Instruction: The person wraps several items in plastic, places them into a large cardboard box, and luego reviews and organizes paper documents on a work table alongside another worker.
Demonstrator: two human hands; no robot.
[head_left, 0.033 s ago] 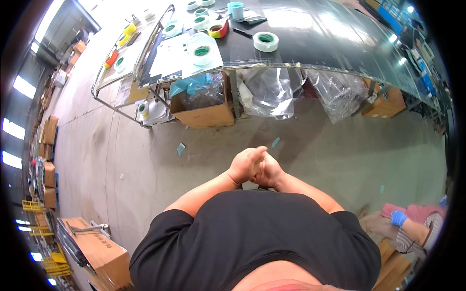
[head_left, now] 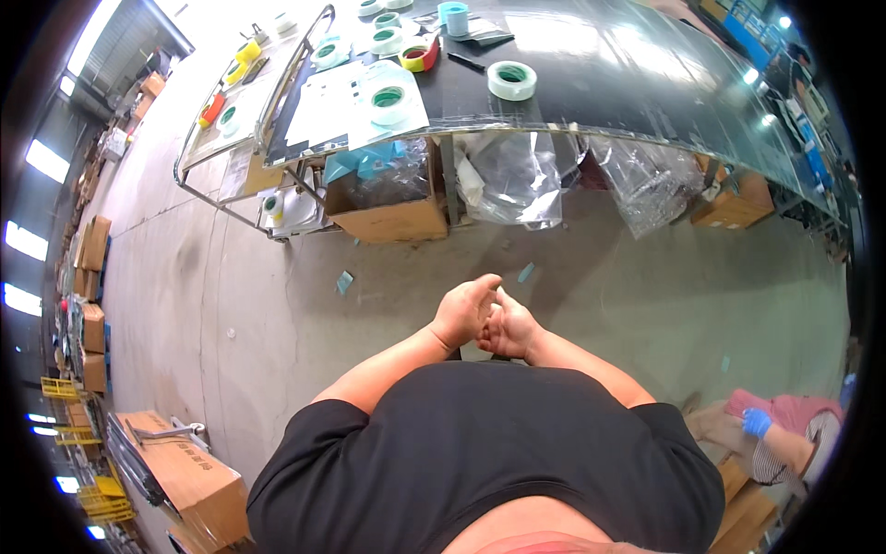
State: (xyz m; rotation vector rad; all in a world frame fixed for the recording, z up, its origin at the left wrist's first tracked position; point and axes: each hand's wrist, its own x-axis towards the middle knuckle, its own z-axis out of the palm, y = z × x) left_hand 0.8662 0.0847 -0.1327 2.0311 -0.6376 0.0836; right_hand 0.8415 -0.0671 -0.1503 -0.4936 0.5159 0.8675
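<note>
The left hand [head_left: 460, 315] and the right hand [head_left: 512, 330] meet in front of the person's belly. The left thumb sticks out, but its other fingers are mostly hidden, so I cannot tell if they are shut. The right fingers are bent in close together next to the left hand; I cannot tell how tightly they curl.

In the picture, the thing nearest the hands is a small blue scrap [head_left: 526, 272]. It is thin and pale, like a slanted strip, and it lies on the gray floor [head_left: 286, 369] just past the hands. A second scrap [head_left: 344, 283], bluish too, lies farther left.

Past them, an open brown box [head_left: 392, 222] sits under the edge of a big dark table [head_left: 609, 83]. A fat roll of whitish tape [head_left: 511, 81], green inside, lies flat on top. Near it is a red and yellow roll [head_left: 419, 55].
</note>
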